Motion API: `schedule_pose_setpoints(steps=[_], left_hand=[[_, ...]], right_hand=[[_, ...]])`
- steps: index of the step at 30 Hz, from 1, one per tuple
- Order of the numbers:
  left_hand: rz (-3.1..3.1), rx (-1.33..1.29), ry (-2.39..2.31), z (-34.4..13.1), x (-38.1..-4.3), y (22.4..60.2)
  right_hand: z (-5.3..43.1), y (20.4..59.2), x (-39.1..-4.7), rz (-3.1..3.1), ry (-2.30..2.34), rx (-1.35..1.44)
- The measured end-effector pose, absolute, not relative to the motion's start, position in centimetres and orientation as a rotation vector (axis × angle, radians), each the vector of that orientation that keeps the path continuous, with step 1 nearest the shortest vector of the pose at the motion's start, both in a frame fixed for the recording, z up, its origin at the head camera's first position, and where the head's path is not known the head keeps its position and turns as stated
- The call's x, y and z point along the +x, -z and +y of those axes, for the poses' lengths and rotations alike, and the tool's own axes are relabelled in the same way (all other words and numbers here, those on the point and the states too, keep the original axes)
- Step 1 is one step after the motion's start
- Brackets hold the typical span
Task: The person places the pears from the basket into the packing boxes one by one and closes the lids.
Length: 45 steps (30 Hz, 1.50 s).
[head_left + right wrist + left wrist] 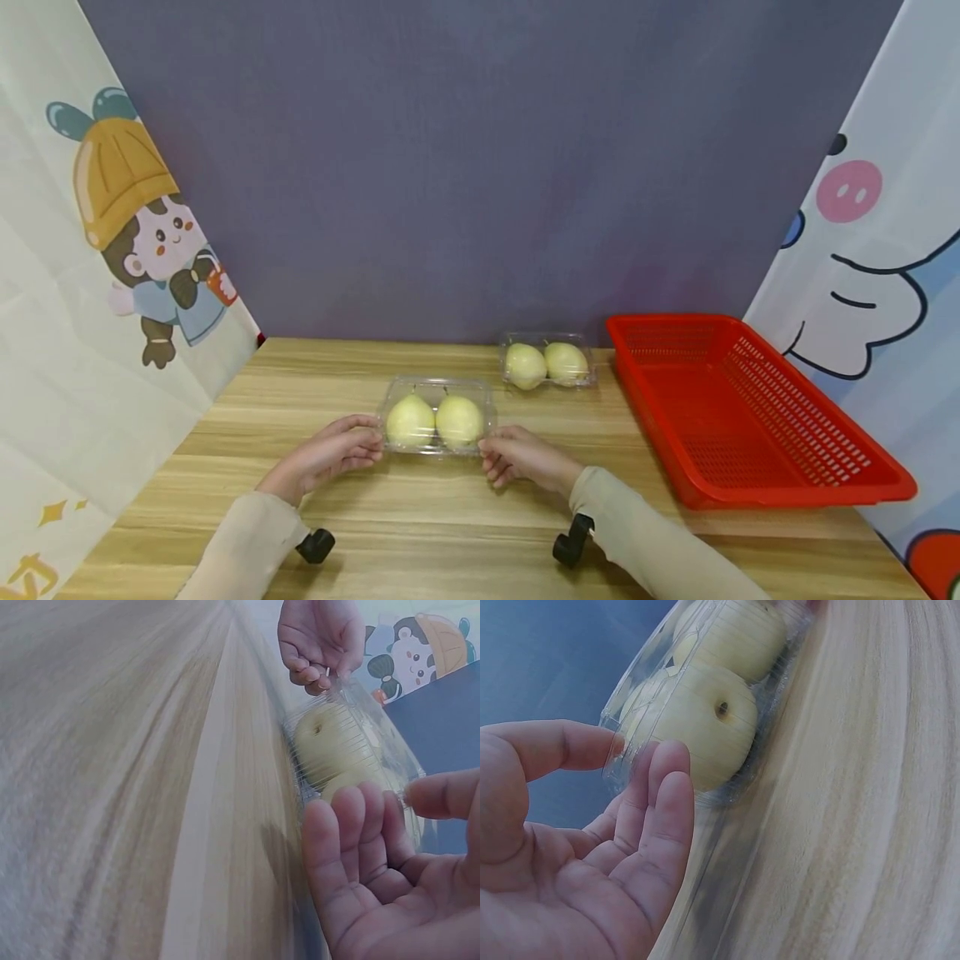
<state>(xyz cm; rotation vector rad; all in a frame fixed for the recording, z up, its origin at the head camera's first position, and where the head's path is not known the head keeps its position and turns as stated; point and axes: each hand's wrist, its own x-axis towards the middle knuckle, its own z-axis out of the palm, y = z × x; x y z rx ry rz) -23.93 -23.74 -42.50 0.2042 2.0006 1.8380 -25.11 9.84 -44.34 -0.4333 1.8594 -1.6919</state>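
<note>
Between my two hands is a clear plastic clamshell box (437, 385) with two pale yellow-green pears (410, 422) side by side in it. My left hand (337, 450) pinches the box's left end, thumb over the rim and fingers under it in the left wrist view. At the other end my right hand (525, 458) pinches the rim between thumb and forefinger, its other fingers curled alongside. In the left wrist view the near pear (705, 724) shows its dark blossom end through the ribbed plastic. The box is close over the wooden table (435, 533).
A second clear box (547, 338) of two pears stands at the back of the table, against the grey-purple backdrop (480, 167). To the right is a large red plastic basket (660, 462) with slotted sides. Printed cloths (45, 292) hang at both sides.
</note>
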Motion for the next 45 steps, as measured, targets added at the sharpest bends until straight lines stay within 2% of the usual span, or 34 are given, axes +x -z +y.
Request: schedule_pose_setpoints(steps=[27,45], left_hand=[[1.955,0.183,-1.896,-23.81,-24.0,43.01],[2.028,0.306,-1.76,-24.09,-23.79,42.34]], right_hand=[[9.8,44.47,-25.2,1.865,1.685,-0.419],[9.88,44.41,-25.17,1.842,1.695,-0.432]])
